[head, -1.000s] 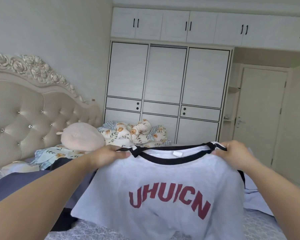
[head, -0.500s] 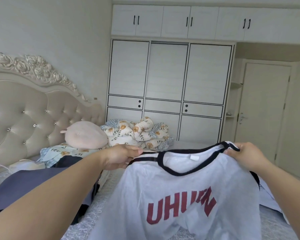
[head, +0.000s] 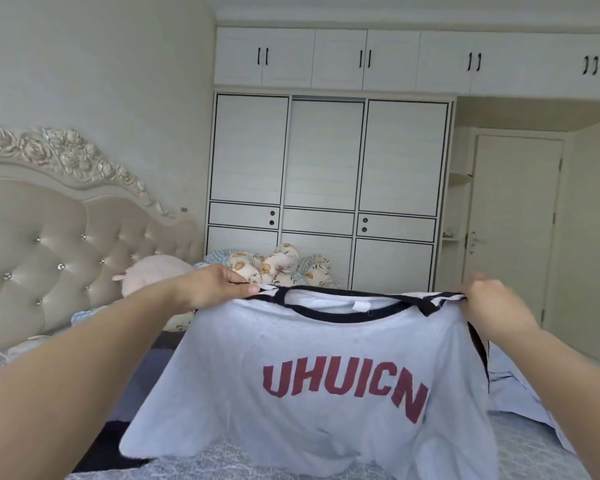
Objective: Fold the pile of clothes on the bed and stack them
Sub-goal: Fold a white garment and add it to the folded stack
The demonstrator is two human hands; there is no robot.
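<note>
A light grey T-shirt (head: 326, 344) with a black collar and red letters hangs spread in front of me above the bed. My left hand (head: 215, 289) pinches its left shoulder seam. At the other shoulder my right hand (head: 496, 308) grips the fabric. The hem droops onto the grey patterned bedspread (head: 222, 462). Dark clothes (head: 125, 403) lie on the bed to the left, partly hidden by my arm and the shirt. A pale blue garment (head: 513, 386) lies to the right behind the shirt.
A tufted headboard (head: 49, 244) stands at the left. A pink plush pillow (head: 149, 273) and a bundled floral quilt (head: 278, 265) lie at the far end of the bed. White wardrobes (head: 326, 188) fill the back wall, with a door (head: 513, 230) at right.
The shirt went from slack and skewed half a second ago to stretched flat between my hands. My left hand moved up and outward, and the collar now sits level.
</note>
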